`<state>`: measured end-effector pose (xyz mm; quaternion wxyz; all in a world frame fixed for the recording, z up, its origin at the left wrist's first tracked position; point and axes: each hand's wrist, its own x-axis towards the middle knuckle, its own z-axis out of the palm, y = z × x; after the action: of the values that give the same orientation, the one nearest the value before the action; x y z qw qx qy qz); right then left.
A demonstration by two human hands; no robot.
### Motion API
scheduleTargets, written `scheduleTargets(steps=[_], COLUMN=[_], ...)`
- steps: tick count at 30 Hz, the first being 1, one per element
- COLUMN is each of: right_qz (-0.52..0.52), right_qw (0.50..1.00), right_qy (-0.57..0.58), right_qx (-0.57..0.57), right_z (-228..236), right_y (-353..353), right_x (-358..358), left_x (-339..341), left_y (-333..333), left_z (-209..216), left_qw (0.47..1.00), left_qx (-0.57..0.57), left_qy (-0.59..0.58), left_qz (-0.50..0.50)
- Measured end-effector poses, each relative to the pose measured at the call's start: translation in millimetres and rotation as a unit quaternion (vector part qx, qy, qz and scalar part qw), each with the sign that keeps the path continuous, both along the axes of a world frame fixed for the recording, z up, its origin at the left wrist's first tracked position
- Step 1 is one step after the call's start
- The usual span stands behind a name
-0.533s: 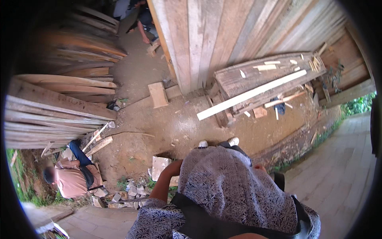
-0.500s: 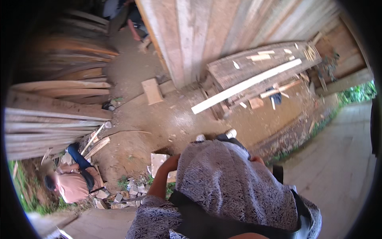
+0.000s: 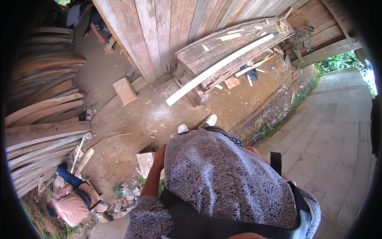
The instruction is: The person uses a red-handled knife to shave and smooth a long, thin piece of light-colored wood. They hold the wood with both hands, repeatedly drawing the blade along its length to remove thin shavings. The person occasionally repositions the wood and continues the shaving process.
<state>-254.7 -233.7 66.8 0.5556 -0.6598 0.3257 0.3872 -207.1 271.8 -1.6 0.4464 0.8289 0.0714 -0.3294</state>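
My left hand [image 3: 160, 154] hangs at the left side of my patterned grey shirt [image 3: 215, 171], its fingers mostly hidden by the cloth. On the other side, my right hand [image 3: 253, 150] shows only in part past the shirt's edge. I cannot make out anything held in either one. Near the left hand lies a pale flat block [image 3: 146, 162] on the ground. Ahead, a long pale wooden strip [image 3: 219, 69] rests along a weathered wooden bench [image 3: 195, 57], its near end jutting past the bench. Small wood offcuts [image 3: 230, 36] are scattered on the bench top.
A plank wall [image 3: 159, 32] rises behind the bench. Stacked boards [image 3: 47, 139] line the left. A person in a pink shirt [image 3: 73, 207] sits low at the left, beside broken rubble [image 3: 129, 195]. Another person's arm [image 3: 96, 32] shows far left. Paving [image 3: 318, 119] runs along the right.
My view has shifted, so the bench, boards and people sit farther left and mostly higher in the picture. Both hands stay at my sides.
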Motion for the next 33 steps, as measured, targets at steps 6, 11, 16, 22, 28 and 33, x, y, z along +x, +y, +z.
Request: scheduleTargets(steps=[6,11,16,22,28,33], right_qz=[0.180,0.128,0.110,0.071,0.050,-0.053], right_qw=[0.968,0.982,0.988,0.991,0.993,0.993], right_qy=[-0.063,-0.067,-0.017,-0.008,-0.077,-0.100], right_qx=[-0.163,-0.123,-0.103,-0.112,-0.074,0.022], right_z=[9.6,21.1,-15.9,-19.2,-52.1,-62.0], right_y=[-12.2,-15.1,-55.9,-59.9,-77.8,-91.2], right_x=[-11.6,-25.0,-62.2,-57.7,-80.4,-97.7], left_x=[-1.0,0.1,81.7,174.5,210.0,206.3], left_y=[-2.7,13.9,12.9,-41.0,-36.8,-48.9], left_z=[4.2,-11.5,-53.8,-52.8,-82.2,-86.0], left_qw=[0.996,0.984,0.996,0.962,0.967,0.941], left_qx=[-0.073,-0.166,-0.038,0.164,0.197,0.192], left_qy=[0.036,0.035,-0.035,-0.203,-0.160,-0.278], left_qz=[0.029,-0.060,-0.079,0.083,-0.033,-0.026])
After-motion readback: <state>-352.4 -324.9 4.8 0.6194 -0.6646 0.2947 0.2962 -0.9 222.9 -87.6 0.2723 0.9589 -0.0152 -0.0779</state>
